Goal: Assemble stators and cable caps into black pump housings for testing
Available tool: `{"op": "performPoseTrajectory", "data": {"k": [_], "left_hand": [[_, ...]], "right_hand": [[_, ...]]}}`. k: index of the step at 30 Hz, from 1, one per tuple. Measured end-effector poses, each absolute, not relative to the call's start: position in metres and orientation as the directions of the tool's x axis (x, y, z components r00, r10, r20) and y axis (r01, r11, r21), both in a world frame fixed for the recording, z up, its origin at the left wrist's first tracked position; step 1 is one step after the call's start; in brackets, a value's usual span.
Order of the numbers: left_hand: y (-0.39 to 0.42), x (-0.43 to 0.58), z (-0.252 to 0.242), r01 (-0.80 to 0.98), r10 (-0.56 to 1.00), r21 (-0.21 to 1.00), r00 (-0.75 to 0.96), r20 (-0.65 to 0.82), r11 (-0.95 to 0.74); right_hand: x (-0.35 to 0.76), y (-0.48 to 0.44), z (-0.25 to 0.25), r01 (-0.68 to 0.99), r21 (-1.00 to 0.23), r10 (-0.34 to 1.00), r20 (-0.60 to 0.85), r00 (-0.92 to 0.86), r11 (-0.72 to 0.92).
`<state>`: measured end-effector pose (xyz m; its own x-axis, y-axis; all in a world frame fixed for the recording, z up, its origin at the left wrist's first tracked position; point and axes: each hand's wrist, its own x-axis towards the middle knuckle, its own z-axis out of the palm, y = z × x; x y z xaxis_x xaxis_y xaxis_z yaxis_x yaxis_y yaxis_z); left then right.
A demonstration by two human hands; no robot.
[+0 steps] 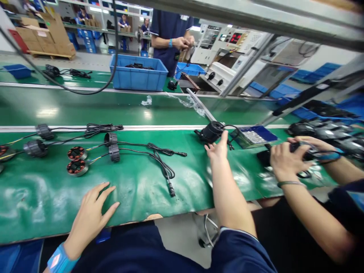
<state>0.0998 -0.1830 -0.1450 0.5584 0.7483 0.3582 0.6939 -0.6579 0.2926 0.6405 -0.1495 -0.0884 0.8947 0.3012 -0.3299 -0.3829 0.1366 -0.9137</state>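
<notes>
My left hand (92,210) rests over the green table mat (136,178) near its front edge, fingers spread, holding nothing. Stretched forward, my right hand (218,148) is open just in front of a black cylindrical motor housing (212,132) with a cable; whether the fingertips touch it I cannot tell. Between my hands and further back lie two copper-wound stators (76,152), joined by thin coloured wires to black ribbed caps (114,152). Coiled black cables (160,159) with plug ends run right from these caps. More ribbed caps (36,148) with cables lie at the left.
On the right, a co-worker's hands (292,157) handle a black part. A blue tray (269,133) of small metal pieces stands behind them. Across the green conveyor belt (108,110) are a large blue bin (139,79) and a standing person (170,34). A cable (76,91) hangs at upper left.
</notes>
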Motion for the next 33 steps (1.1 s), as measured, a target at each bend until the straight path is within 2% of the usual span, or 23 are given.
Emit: {"op": "performPoseTrajectory", "data": {"k": [2,4,5,7,8,10,12,14,16,18,20,22,24,25,27,28,30,33], "left_hand": [[-0.185,0.1,-0.139,0.696,0.771,0.341,0.516,0.374,-0.631],[-0.179,0.096,-0.129,0.718,0.806,0.388,0.426,0.411,-0.577],[-0.172,0.092,-0.123,0.738,0.822,0.403,0.363,0.438,-0.541],[-0.152,0.081,-0.111,0.788,0.838,0.411,0.23,0.495,-0.459],[-0.139,0.075,-0.107,0.812,0.842,0.408,0.174,0.511,-0.416],[-0.114,0.064,-0.101,0.849,0.852,0.387,0.129,0.507,-0.359],[-0.094,0.057,-0.101,0.848,0.863,0.369,0.182,0.472,-0.381],[-0.084,0.053,-0.103,0.812,0.856,0.372,0.271,0.441,-0.449],[-0.085,0.047,-0.106,0.772,0.838,0.383,0.338,0.427,-0.507],[-0.093,0.036,-0.106,0.737,0.821,0.393,0.39,0.417,-0.549],[-0.106,0.02,-0.105,0.706,0.808,0.407,0.433,0.398,-0.579],[-0.12,0.003,-0.103,0.688,0.804,0.422,0.46,0.376,-0.591],[-0.131,-0.009,-0.102,0.681,0.806,0.432,0.473,0.356,-0.591],[-0.135,-0.012,-0.101,0.682,0.807,0.432,0.478,0.346,-0.589],[-0.139,-0.014,-0.101,0.693,0.811,0.421,0.487,0.323,-0.584],[-0.138,-0.013,-0.1,0.703,0.815,0.412,0.492,0.307,-0.579],[-0.134,-0.011,-0.1,0.721,0.816,0.383,0.509,0.273,-0.577],[-0.132,-0.009,-0.093,0.752,0.821,0.331,0.515,0.245,-0.571]], "right_hand": [[0.614,-0.161,-0.091,-0.322,-0.942,0.281,-0.285,0.916,0.092],[0.582,-0.172,-0.095,-0.14,-0.99,0.291,-0.125,0.949,0.032],[0.563,-0.176,-0.095,-0.074,-0.997,0.333,-0.059,0.941,0.031],[0.523,-0.182,-0.09,0.072,-0.996,0.502,0.093,0.86,0.061],[0.501,-0.182,-0.086,0.149,-0.986,0.618,0.167,0.768,0.081],[0.456,-0.175,-0.074,0.318,-0.936,0.84,0.29,0.459,0.15],[0.412,-0.157,-0.064,0.444,-0.855,0.936,0.339,0.09,0.267],[0.373,-0.131,-0.059,0.522,-0.749,0.912,0.361,-0.193,0.407],[0.34,-0.103,-0.057,0.604,-0.583,0.839,0.355,-0.412,0.543],[0.314,-0.083,-0.053,0.653,-0.42,0.774,0.265,-0.575,0.63],[0.294,-0.074,-0.048,0.674,-0.358,0.747,0.115,-0.655,0.646],[0.278,-0.075,-0.043,0.653,-0.412,0.698,-0.053,-0.714,0.636],[0.265,-0.082,-0.042,0.566,-0.601,0.587,-0.19,-0.787,0.564],[0.259,-0.086,-0.045,0.496,-0.725,0.521,-0.22,-0.825,0.479],[0.248,-0.093,-0.056,0.343,-0.92,0.456,-0.226,-0.86,0.19],[0.244,-0.095,-0.063,0.273,-0.962,0.475,-0.229,-0.85,0.025],[0.237,-0.097,-0.079,0.217,-0.945,0.531,-0.317,-0.786,-0.244],[0.233,-0.097,-0.096,0.22,-0.908,0.576,-0.399,-0.713,-0.357]]}}
